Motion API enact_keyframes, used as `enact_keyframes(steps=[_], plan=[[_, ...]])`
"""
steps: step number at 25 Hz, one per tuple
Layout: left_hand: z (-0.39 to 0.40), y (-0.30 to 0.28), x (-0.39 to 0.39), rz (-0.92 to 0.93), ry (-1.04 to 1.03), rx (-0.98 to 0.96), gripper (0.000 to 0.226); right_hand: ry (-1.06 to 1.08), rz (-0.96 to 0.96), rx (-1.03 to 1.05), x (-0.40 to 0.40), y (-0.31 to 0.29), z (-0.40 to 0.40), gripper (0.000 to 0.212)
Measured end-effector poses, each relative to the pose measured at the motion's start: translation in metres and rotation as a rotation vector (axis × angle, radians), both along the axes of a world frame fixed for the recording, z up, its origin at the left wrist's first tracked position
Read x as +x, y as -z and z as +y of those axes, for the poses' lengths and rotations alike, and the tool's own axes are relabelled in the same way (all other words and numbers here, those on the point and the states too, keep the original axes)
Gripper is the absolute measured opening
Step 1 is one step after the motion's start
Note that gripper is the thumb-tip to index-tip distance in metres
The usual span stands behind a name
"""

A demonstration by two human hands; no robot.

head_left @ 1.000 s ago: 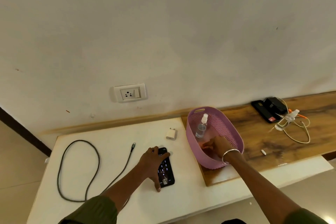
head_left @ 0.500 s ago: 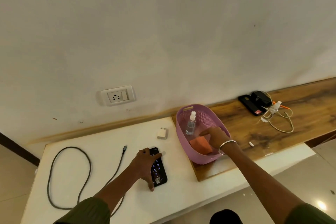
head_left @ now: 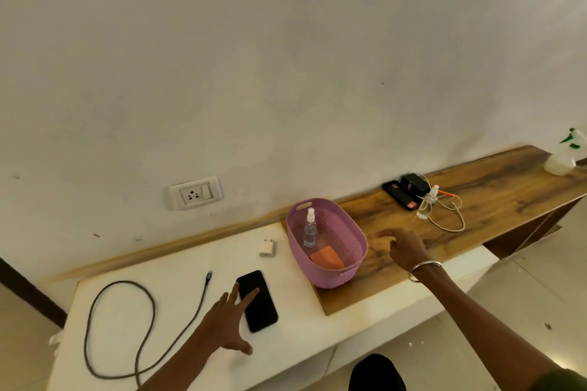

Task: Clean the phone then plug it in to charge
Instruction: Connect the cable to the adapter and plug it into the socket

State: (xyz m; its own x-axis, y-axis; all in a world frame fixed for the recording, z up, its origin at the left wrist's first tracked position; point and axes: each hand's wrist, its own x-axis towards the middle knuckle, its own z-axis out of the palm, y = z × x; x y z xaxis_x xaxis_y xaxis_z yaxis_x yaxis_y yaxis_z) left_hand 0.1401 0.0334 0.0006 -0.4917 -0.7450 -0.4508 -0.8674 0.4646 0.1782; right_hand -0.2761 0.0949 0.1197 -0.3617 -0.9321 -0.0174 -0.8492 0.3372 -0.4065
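Left hand (head_left: 227, 325) spread flat, fingers straight, fingertips on near edge of phone (head_left: 257, 300); nothing gripped. Right hand (head_left: 405, 244) over wooden board (head_left: 476, 200), fingers loosely curled, empty, just right of basket (head_left: 355, 244). Phone dark, face up on white table (head_left: 158, 267) near front edge. Cable (head_left: 117, 327) looped toward left edge; adapter (head_left: 267, 248) beside basket; socket (head_left: 193, 193) on wall. Spray bottle (head_left: 309, 228) upright and orange cloth (head_left: 327, 258) inside basket.

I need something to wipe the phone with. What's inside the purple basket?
The purple basket holds an upright clear spray bottle and an orange cloth on its floor. Its near wall hides the front floor.
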Motion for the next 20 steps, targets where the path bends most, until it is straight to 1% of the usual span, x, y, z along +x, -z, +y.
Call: enact_keyframes(steps=[2, 5, 10, 13, 15, 17, 20], plan=[[0.011, -0.01, 0.006, 0.039, -0.005, -0.069, 0.126, 0.005, -0.04, -0.014, 0.011, 0.002, 0.015, 0.036], [0.026, -0.031, 0.015, 0.083, -0.013, -0.174, 0.111, -0.013, -0.068, -0.02, 0.036, 0.003, 0.037, 0.042], [0.048, -0.073, 0.037, 0.151, -0.056, -0.241, 0.091, -0.048, -0.156, -0.081, 0.104, -0.003, 0.074, 0.042], [0.063, -0.09, 0.055, 0.224, -0.122, -0.286, 0.076, -0.119, -0.153, -0.084, 0.153, -0.002, 0.085, 0.041], [0.075, -0.093, 0.07, 0.254, -0.178, -0.32, 0.068, -0.166, -0.153, -0.075, 0.184, 0.004, 0.086, 0.04], [0.085, -0.09, 0.085, 0.272, -0.252, -0.312, 0.063, -0.22, -0.148, -0.053, 0.21, 0.009, 0.079, 0.041], [0.087, -0.083, 0.106, 0.243, -0.321, -0.291, 0.06, -0.289, -0.127, 0.002, 0.241, 0.017, 0.058, 0.042]])
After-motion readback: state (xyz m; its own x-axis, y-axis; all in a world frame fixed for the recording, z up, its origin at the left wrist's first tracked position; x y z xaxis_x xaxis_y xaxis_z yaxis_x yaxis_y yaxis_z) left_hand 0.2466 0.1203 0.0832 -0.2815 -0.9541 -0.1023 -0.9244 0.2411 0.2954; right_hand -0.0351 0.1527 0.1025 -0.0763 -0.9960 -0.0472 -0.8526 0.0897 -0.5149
